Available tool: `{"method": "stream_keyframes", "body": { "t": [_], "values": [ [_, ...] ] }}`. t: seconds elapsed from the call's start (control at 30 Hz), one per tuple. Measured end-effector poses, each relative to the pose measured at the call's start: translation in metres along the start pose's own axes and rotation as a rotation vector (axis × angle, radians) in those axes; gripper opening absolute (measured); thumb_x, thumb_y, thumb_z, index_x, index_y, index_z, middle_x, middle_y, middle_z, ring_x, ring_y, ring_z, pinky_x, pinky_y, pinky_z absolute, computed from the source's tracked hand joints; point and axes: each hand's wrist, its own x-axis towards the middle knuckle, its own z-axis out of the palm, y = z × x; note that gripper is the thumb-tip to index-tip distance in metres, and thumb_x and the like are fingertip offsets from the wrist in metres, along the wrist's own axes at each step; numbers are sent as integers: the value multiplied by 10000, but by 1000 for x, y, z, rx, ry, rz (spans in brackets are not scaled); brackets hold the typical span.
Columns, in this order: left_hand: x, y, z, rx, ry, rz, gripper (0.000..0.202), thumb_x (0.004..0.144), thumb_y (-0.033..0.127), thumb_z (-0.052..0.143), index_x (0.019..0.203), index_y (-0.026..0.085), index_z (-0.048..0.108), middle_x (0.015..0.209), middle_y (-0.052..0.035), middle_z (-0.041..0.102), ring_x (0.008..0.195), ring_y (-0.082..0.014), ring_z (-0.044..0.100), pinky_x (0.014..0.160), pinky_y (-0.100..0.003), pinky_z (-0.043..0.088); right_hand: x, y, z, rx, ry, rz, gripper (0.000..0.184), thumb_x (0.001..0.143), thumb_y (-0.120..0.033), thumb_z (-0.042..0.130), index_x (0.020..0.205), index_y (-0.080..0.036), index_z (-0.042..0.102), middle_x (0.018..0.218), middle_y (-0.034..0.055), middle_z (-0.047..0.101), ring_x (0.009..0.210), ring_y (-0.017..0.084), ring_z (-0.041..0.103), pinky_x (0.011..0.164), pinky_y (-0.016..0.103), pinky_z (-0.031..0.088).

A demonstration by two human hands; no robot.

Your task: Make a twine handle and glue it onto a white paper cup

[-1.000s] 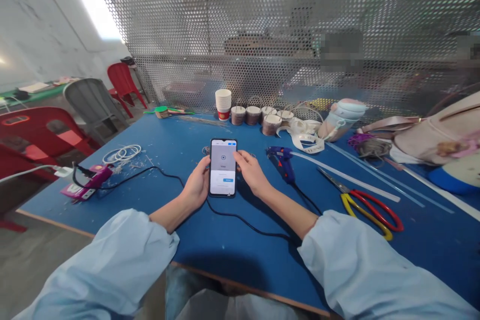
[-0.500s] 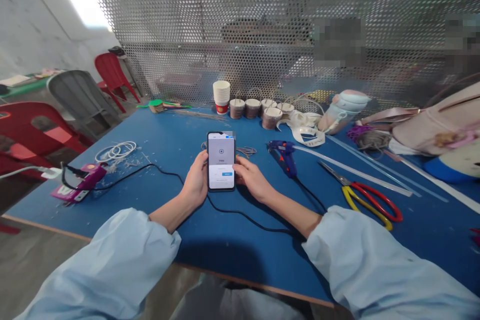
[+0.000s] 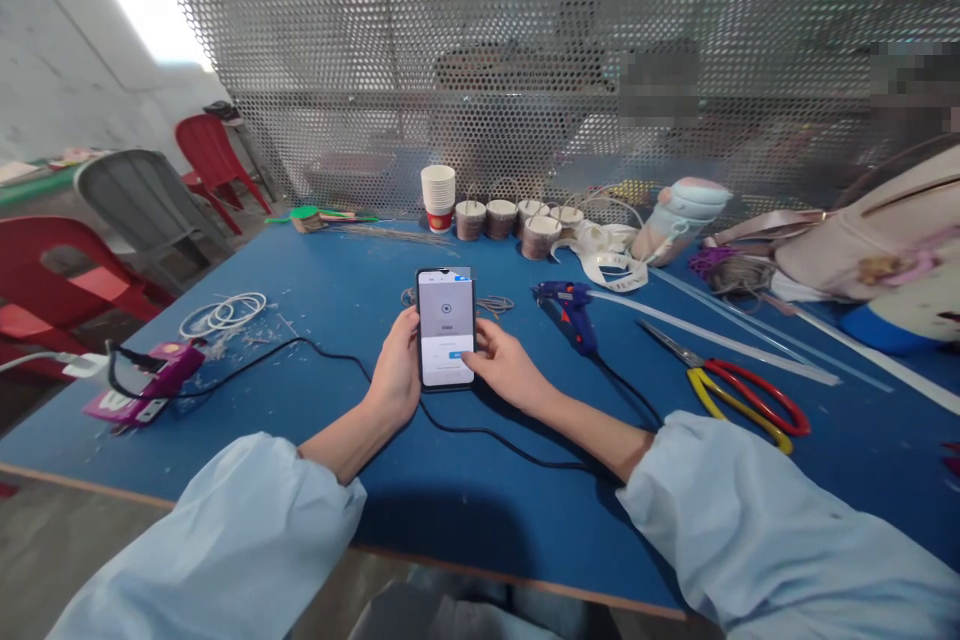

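A smartphone (image 3: 445, 318) with a lit screen is held upright over the blue table (image 3: 315, 440). My left hand (image 3: 395, 375) grips its left edge, fingers wrapped behind it. My right hand (image 3: 504, 365) holds the right side, and its thumb touches the lower part of the screen. A black cable (image 3: 480, 432) runs on the table under both hands. Light blue sleeves cover my forearms.
A blue glue gun (image 3: 570, 312) lies right of the phone, red and yellow scissors (image 3: 742, 400) further right. Paper cups (image 3: 438, 196) and small round tins (image 3: 499, 218) line the back by a perforated metal screen. A pink power strip (image 3: 142, 390) sits at left, a beige bag (image 3: 877, 240) at right.
My right thumb has come down from the phone's upper right edge onto the lower screen. The head camera has shifted slightly, and the phone stays in both hands.
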Motion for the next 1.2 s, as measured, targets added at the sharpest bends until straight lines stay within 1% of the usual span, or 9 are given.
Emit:
{"method": "stream_keyframes", "body": {
  "t": [0.2, 0.4, 0.57, 0.7, 0.8, 0.9, 1.07, 1.2],
  "values": [
    [-1, 2, 2, 7, -31, 0, 196, 805, 314, 576, 958, 201, 622, 935, -5, 715, 969, -213, 656, 901, -359, 477, -1, -4, -1, 27, -36, 37, 423, 720, -158, 550, 1140, -211, 560, 1145, 38, 671, 962, 194, 649, 835, 356, 533],
    [-2, 2, 1, 7, -20, 12, 161, 813, 300, 561, 928, 209, 628, 879, 10, 707, 947, -197, 654, 873, -336, 487, -2, -2, -2, 17, -2, 64, 384, 767, -220, 509, 1145, -207, 574, 1149, 43, 656, 902, 183, 629, 713, 303, 511],
    [-3, 2, 2, 33, -33, 48, 169, 814, 294, 551, 924, 200, 639, 887, 3, 715, 950, -200, 654, 868, -331, 484, -1, 2, -2, 5, 24, 63, 378, 787, -235, 492, 1152, -226, 588, 1156, 37, 641, 835, 164, 610, 657, 279, 480],
    [-2, 4, 2, 21, -16, 59, 194, 805, 303, 562, 942, 195, 645, 914, -2, 721, 968, -192, 649, 882, -318, 472, -1, -1, 0, -4, 24, 56, 348, 796, -259, 499, 1128, -221, 598, 1085, 33, 659, 764, 145, 590, 619, 256, 458],
    [0, 4, 0, 16, -3, 48, 215, 799, 318, 574, 958, 192, 646, 937, -9, 723, 984, -192, 647, 894, -316, 463, 2, -4, 2, -21, 24, 46, 311, 806, -292, 507, 1085, -212, 616, 1025, 37, 670, 767, 150, 586, 626, 259, 453],
    [1, 4, 0, 0, -14, 22, 235, 804, 329, 571, 976, 188, 646, 968, -22, 724, 991, -205, 647, 900, -335, 462, 6, -9, 1, -38, 36, 42, 286, 820, -356, 522, 1038, -209, 637, 975, 40, 677, 784, 165, 586, 655, 280, 456],
    [-2, 1, 1, 22, -26, 2, 244, 809, 331, 573, 984, 189, 664, 998, -30, 722, 1016, -208, 631, 920, -331, 443, 16, -16, -8, -42, 101, 42, 292, 826, -442, 549, 986, -221, 653, 978, 29, 678, 867, 178, 589, 703, 286, 466],
    [-3, 1, 1, 43, -25, -3, 230, 819, 342, 566, 967, 205, 675, 987, -15, 720, 992, -200, 627, 899, -321, 441, 21, -20, -13, -15, 118, 46, 311, 830, -483, 542, 947, -218, 654, 942, 32, 687, 847, 185, 617, 701, 299, 480]
  ]
}}
